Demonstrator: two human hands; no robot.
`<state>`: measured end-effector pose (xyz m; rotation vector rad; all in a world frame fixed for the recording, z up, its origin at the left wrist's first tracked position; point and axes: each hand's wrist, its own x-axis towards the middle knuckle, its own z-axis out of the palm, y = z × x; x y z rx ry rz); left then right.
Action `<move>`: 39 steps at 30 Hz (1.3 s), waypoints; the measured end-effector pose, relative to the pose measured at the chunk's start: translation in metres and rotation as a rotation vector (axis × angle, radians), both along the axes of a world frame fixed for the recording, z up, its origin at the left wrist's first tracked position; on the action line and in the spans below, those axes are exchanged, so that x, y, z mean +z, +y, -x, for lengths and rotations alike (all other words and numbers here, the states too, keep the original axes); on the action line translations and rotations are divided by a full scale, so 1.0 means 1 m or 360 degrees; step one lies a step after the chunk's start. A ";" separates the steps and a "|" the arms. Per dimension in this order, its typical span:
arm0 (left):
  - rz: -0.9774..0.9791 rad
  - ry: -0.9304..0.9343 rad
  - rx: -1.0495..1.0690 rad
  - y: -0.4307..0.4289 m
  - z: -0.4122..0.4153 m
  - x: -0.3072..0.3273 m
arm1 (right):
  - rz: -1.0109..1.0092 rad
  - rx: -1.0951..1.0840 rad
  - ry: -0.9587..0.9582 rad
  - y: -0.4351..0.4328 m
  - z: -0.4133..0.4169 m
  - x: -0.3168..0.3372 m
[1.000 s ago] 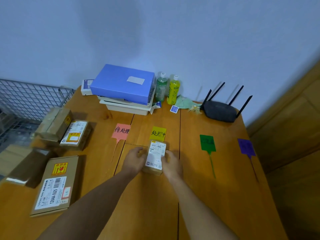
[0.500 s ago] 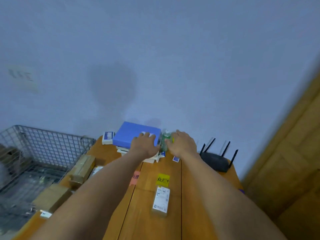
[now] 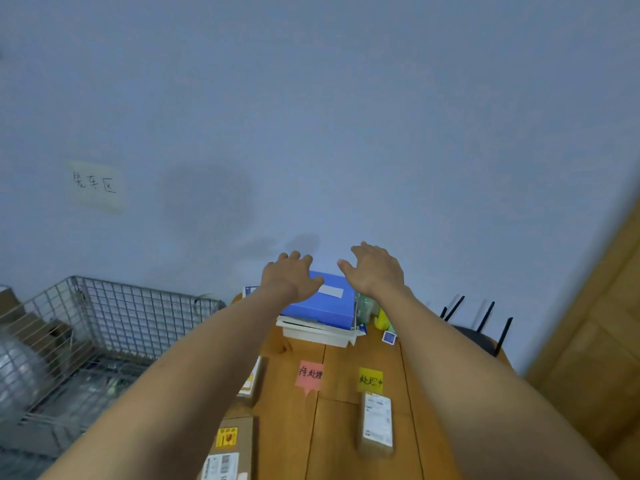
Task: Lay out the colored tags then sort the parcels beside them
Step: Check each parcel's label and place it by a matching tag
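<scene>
A small brown cardboard parcel with a white shipping label [image 3: 376,423] lies flat on the wooden table [image 3: 339,445], just below the yellow paper tag with dark handwriting [image 3: 370,379]; that one looks sorted, by my reading. Just left of the yellow tag sits the pink paper tag with handwriting [image 3: 310,374], and nothing lies under it yet; any other tags are out of view here, hidden by the arm or off the frame. Over at the left edge of the table, a flat brown box with a yellow and red sticker [image 3: 228,448] and another labelled parcel [image 3: 250,382], half hidden behind the forearm, wait unsorted; so the job seems early on, with most parcels left to place. Now the hands; both are raised well above the table, out in front of the blue lidded box [image 3: 325,304] on its white stack at the back. The left hand [image 3: 291,277] is empty, fingers loosely curled; the right hand [image 3: 374,270] is spread wide, palm down, holding nothing; neither appears to touch anything.
</scene>
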<state>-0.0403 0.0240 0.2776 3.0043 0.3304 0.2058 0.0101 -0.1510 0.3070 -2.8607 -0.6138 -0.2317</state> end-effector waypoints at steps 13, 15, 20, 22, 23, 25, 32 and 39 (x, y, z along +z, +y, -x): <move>0.0167 0.0121 0.0027 0.222 0.042 -0.025 | -0.0222 -0.0025 0.0218 0.222 0.056 -0.026; 0.0226 0.0189 0.0068 0.243 0.055 -0.045 | -0.0246 -0.0048 0.0308 0.244 0.065 -0.045; 0.0485 0.0397 0.0217 0.276 0.089 -0.110 | -0.0298 -0.0064 0.0539 0.278 0.087 -0.110; 0.0565 0.0501 0.0258 0.279 0.105 -0.140 | -0.0270 -0.0061 0.0670 0.284 0.097 -0.141; 0.0589 0.0566 0.0283 0.279 0.112 -0.155 | -0.0249 -0.0070 0.0750 0.286 0.102 -0.158; 0.0640 0.0690 0.0329 0.278 0.123 -0.186 | -0.0233 -0.0116 0.0948 0.287 0.115 -0.194; 0.0897 0.1001 0.0467 0.266 0.144 -0.266 | -0.0135 -0.0244 0.1488 0.289 0.148 -0.272; 0.1112 0.1052 0.0384 0.253 0.147 -0.276 | -0.0521 -0.0403 0.1809 0.294 0.151 -0.299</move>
